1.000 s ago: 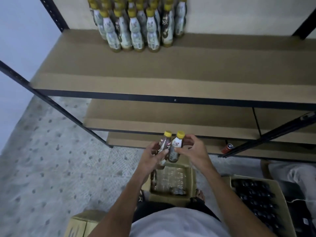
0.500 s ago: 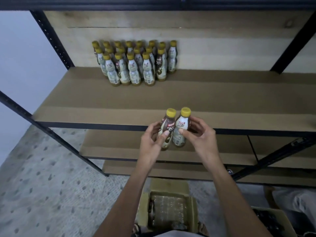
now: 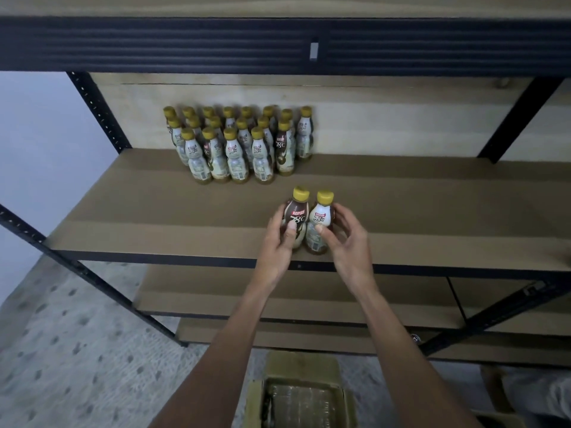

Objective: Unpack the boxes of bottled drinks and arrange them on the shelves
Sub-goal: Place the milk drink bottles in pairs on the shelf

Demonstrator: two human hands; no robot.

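Observation:
Two yellow-capped coffee bottles stand side by side over the front part of the brown shelf board (image 3: 154, 211). My left hand (image 3: 278, 242) grips the left bottle (image 3: 297, 211), whose brown label faces me. My right hand (image 3: 349, 239) grips the right bottle (image 3: 319, 220), whose label is white. Whether their bases touch the board I cannot tell. A cluster of several like bottles (image 3: 238, 143) stands in rows at the back left of the same shelf. An open cardboard box (image 3: 301, 393) sits on the floor below my arms.
A black crossbeam (image 3: 278, 44) of the shelf above runs over the top of the view. Black uprights (image 3: 99, 109) stand at the left and right. Two lower shelf boards (image 3: 200, 298) lie beneath. The speckled floor (image 3: 77, 350) lies to the left.
Both hands have risen with the two bottles from above the box up to the front of the shelf that holds the cluster. The view has tilted upward with them.

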